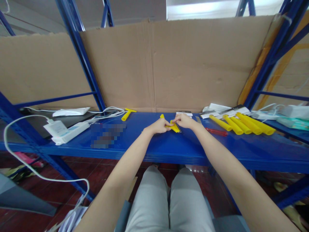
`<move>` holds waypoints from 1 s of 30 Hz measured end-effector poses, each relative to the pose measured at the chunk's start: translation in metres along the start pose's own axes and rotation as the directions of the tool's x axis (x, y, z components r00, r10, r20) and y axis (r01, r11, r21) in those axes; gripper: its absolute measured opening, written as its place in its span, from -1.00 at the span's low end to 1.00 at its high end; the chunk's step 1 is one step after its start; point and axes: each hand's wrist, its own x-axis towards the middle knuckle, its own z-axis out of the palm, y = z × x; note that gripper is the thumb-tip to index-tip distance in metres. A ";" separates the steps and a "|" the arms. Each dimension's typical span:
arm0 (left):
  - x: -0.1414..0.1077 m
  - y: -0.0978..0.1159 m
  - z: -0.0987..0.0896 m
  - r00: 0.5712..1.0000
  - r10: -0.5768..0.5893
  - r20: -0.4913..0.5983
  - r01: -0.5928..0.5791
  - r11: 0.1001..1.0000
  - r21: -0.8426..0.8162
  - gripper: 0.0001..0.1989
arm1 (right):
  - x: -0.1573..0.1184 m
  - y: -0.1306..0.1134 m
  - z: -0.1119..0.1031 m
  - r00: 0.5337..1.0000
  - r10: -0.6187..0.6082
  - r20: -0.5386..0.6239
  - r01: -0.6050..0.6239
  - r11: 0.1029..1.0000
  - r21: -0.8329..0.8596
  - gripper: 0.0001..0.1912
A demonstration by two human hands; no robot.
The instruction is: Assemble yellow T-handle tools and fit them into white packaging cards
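Note:
At the middle of the blue shelf, my left hand is closed on a yellow scraper-like tool. My right hand touches the same tool from the right, its fingers bent and pressed on the yellow part. The fingers of both hands nearly meet and hide much of the tool. Its wide end, with a thin edge, points toward me. A flat grey strip lies just right of my right hand. Behind that hand is a white packet.
Several yellow handles and a red tool lie to the right. Another yellow tool is at the back left. A white power strip with cables stands further left. Cardboard and blue posts bound the shelf.

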 end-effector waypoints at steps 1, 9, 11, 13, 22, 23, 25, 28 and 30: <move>-0.001 0.001 0.000 1.000 -0.008 0.004 0.008 1.000 -0.012 -0.71 | 0.000 0.001 0.000 1.000 -0.002 0.001 0.002 1.000 0.006 -0.57; -0.003 0.006 -0.002 0.998 -0.057 0.019 0.058 0.997 -0.058 -0.68 | -0.002 0.001 -0.003 0.999 0.047 -0.005 -0.046 0.996 0.078 -0.60; -0.003 0.006 -0.002 0.999 -0.049 0.019 0.051 0.997 -0.066 -0.69 | -0.003 0.000 -0.002 0.997 0.073 -0.011 -0.071 0.992 0.101 -0.61; -0.003 0.005 -0.001 0.999 -0.047 0.023 0.049 0.995 -0.086 -0.69 | -0.003 -0.001 -0.002 0.996 0.089 -0.011 -0.087 0.989 0.121 -0.63; -0.002 0.003 0.001 0.999 -0.043 0.033 0.046 0.993 -0.113 -0.68 | -0.005 -0.003 -0.004 0.996 0.090 -0.027 -0.085 0.986 0.142 -0.69; -0.002 0.002 0.001 0.999 -0.036 0.033 0.039 0.993 -0.114 -0.68 | -0.005 -0.003 -0.004 0.996 0.085 -0.027 -0.081 0.988 0.128 -0.68; -0.002 0.001 0.001 0.999 -0.037 0.034 0.041 0.993 -0.111 -0.68 | -0.004 -0.004 -0.005 0.997 0.070 -0.023 -0.068 0.994 0.082 -0.67; -0.002 0.001 0.001 0.998 -0.039 0.040 0.043 0.995 -0.095 -0.70 | -0.004 -0.009 -0.008 1.000 0.031 0.006 -0.031 0.999 -0.032 -0.67; -0.002 0.000 0.001 0.999 -0.031 0.042 0.035 0.995 -0.088 -0.70 | -0.004 -0.015 -0.012 0.999 0.002 0.040 0.003 0.992 -0.123 -0.68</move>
